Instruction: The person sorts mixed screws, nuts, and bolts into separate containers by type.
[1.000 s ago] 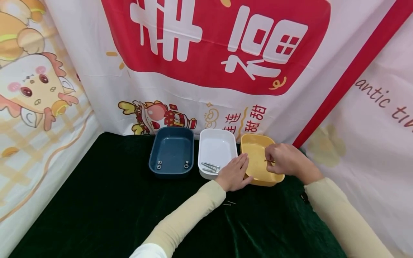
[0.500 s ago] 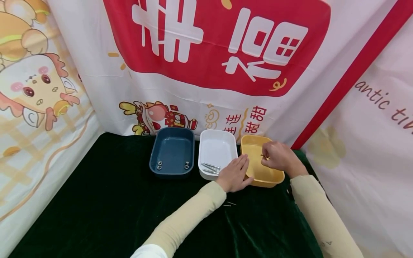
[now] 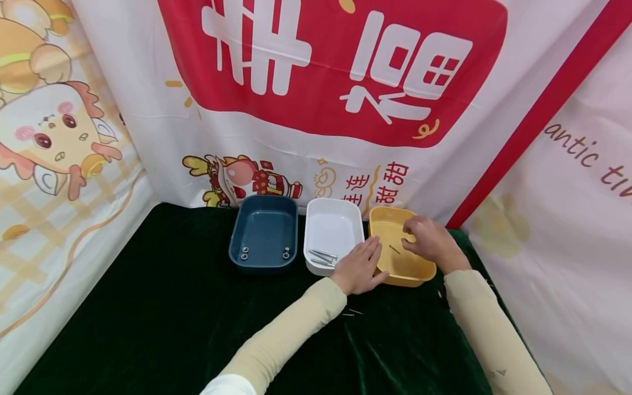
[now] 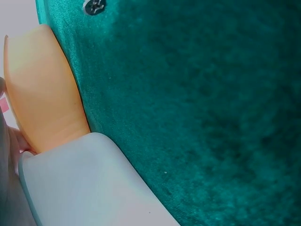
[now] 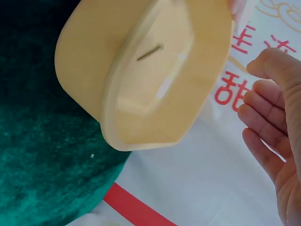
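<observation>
My right hand (image 3: pixel 428 241) is over the right side of the yellow tray (image 3: pixel 417 271), its fingers loosely bent with nothing between them. In the right wrist view the thumb and fingers (image 5: pixel 263 113) stand apart. A thin, dark brass-coloured screw (image 3: pixel 394 249) lies on the yellow tray's floor, just left of the fingertips; it also shows as a short dark screw (image 5: pixel 150 52) in the right wrist view. My left hand (image 3: pixel 357 267) lies with straight fingers across the near corners of the white tray (image 3: pixel 333 208) and the yellow tray, touching their rims.
Several silver screws (image 3: pixel 322 255) lie in the white tray. Left of it, a dark blue tray (image 3: pixel 263 230) holds several nuts (image 3: pixel 244 253). A few thin screws (image 3: pixel 351 313) lie on the green cloth (image 3: pixel 187 318) in front. A printed curtain (image 3: pixel 247 126) stands right behind the trays.
My right hand moved slightly left over the yellow tray, then its fingers loosened and let go of the screw, which now lies on the tray floor. My left hand has stayed put.
</observation>
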`<state>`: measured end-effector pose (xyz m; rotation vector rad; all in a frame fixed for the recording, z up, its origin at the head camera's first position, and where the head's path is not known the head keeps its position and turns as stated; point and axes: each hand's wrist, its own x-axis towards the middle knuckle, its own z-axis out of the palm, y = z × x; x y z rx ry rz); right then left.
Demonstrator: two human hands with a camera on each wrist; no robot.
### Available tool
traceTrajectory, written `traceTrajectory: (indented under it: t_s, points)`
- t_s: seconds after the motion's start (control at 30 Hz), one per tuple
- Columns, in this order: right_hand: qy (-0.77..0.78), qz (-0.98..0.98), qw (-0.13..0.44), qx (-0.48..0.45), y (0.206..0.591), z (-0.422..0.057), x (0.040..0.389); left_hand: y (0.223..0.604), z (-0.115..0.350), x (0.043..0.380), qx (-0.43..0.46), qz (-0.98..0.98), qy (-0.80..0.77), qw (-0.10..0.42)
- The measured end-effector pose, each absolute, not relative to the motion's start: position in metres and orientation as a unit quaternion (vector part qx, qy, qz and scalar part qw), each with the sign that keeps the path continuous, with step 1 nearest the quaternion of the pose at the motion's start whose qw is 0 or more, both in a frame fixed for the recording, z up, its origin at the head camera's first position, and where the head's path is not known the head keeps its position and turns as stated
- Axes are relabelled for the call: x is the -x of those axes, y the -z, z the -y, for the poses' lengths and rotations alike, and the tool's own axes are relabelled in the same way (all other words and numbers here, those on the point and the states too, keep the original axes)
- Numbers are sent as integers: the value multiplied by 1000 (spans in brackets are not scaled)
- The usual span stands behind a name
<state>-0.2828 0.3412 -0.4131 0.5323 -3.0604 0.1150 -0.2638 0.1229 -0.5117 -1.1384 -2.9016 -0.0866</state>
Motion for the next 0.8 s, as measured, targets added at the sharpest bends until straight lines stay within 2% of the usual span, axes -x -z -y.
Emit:
traceTrajectory:
  t_s: [0.5, 0.8]
  points:
    - [-44, 967, 71, -241, 366, -331, 224, 508, -123, 263, 365, 930, 49, -2]
    - [-40, 951, 98, -290, 359, -322, 183, 511, -123, 264, 366, 929, 48, 2]
